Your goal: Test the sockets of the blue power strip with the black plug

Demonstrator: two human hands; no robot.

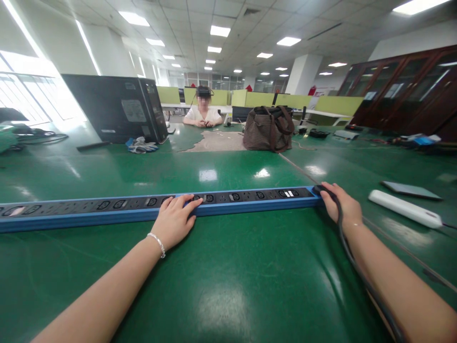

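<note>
A long blue power strip with a black face and several sockets lies across the green table, running out of view at the left. My left hand rests on it near the middle, fingers stretched over the sockets and thumb toward the near edge. At the strip's right end, my right hand is closed around the end where the black cable comes out. The cable runs down along my right forearm and leaves at the bottom. The underside of my right fingers is partly hidden.
On the green table stand a black computer case and a brown bag. Gloves lie beside the case. A white bar-shaped device and a flat grey item sit at right. Another person sits opposite.
</note>
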